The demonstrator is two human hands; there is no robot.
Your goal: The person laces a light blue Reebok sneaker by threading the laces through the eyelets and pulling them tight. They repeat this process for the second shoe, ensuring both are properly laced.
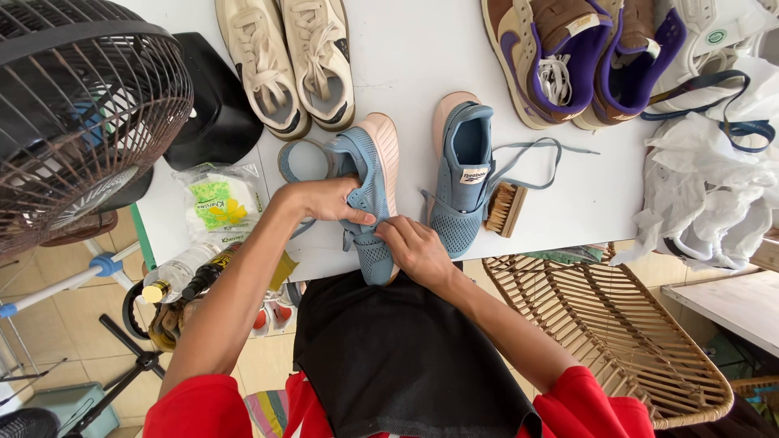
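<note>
Hands both clamped on blue sneaker (369, 191) tipped sideways at near table edge (568, 235): left hand (329, 199) steadying upper, right hand (414, 243) pinching toe.

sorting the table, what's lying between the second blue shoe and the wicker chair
In the head view, a small wooden brush lies on the white table, right beside the second blue shoe, between it and the wicker chair. A loose blue lace trails there too.

You're in short red sleeves (199, 405), forearms bare, with a black apron (398, 357) draped down your front, and your left hand (329, 199) and right hand (418, 247) wear no gloves
</note>
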